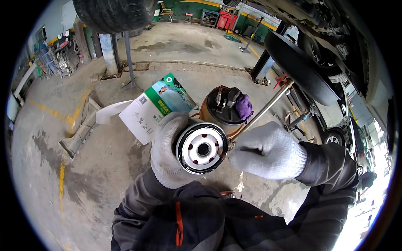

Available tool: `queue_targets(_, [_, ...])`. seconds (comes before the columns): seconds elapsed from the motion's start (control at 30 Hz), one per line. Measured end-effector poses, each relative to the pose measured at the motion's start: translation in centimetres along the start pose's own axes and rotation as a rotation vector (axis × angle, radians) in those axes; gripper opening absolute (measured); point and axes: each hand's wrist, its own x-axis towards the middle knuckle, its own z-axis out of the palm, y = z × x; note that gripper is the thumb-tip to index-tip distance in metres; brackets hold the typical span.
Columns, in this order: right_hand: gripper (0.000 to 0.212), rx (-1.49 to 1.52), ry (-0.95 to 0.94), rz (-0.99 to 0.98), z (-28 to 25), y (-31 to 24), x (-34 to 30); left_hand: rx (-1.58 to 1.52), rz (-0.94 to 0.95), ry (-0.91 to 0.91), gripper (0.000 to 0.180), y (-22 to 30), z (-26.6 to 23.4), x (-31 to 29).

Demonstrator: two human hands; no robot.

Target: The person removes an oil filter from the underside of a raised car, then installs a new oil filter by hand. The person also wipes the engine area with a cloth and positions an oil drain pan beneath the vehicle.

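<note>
My left hand, in a pale knitted glove, wraps round an oil filter. The filter's open end faces me, showing a metal plate ringed with holes round a threaded centre hole and a black rubber gasket at the rim. Behind that hand is a green and white carton with a flap folded out; whether my fingers also hold it is hidden. My gloved right hand is closed, thumb and fingertips pinched together at the filter's right rim. Whatever may be between those fingertips is too small to make out.
Beyond the filter stands a drum with tools and a purple cloth on its lid. A metal pole slants beside a large black round pan. A raised vehicle hangs at upper right. A grey trim panel lies left.
</note>
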Motion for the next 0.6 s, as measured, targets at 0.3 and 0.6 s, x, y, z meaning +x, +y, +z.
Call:
queue_targets(0.3, [0.017,0.027,0.080,-0.038,1.4,0.5,-0.9,0.029,-0.261,0.010,0.094,-0.6,0.8,-1.4])
queue_targets(0.6, [0.025,0.044,0.168,-0.087,1.3,0.7,-1.7,-0.076,-0.154,0.065,0.087,-0.6,1.0,-1.3])
